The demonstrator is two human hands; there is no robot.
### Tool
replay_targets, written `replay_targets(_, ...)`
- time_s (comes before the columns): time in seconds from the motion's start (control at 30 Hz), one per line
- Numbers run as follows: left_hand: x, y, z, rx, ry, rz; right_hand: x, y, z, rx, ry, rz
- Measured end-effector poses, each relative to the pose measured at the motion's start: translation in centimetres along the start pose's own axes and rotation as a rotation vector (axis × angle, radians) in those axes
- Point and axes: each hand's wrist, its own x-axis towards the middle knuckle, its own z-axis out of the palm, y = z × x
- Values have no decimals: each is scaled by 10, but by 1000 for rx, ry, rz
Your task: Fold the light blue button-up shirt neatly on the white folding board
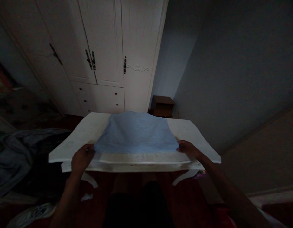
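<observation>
A light blue cloth lies spread over the middle of a white table, and its far edge reaches the table's back edge. At the cloth's near left corner, my left hand pinches the fabric between thumb and fingers. My right hand grips the near right corner in the same way. Between the two hands the near edge runs almost straight, a little short of the table's front edge. Slight folds show on the cloth's surface.
Behind the table stands a white wardrobe with dark handles and drawers. A small brown cabinet is by the wall. Dark and grey clothes are heaped at left. A light shoe lies on the red floor.
</observation>
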Motion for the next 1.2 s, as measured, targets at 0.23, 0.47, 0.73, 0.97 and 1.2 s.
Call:
replay_targets(0.23, -5, -6, 1, -122, 56, 47, -14, 1, 7, -154, 105, -76)
replay_targets(0.47, -7, -3, -1, -97, 99, 76, -15, 2, 9, -280, 192, -137)
replay_targets(0.73, -6, 6, -12, -87, 26, 57, -13, 13, 7, -137, 154, -66)
replay_targets(0.97, -8, 11, -13, -96, 41, -8, -11, 25, 6, -166, 232, 56)
replay_targets(1.2, -5, 11, -20, -146, 23, -9, -9, 19, -14, 37, 202, 23)
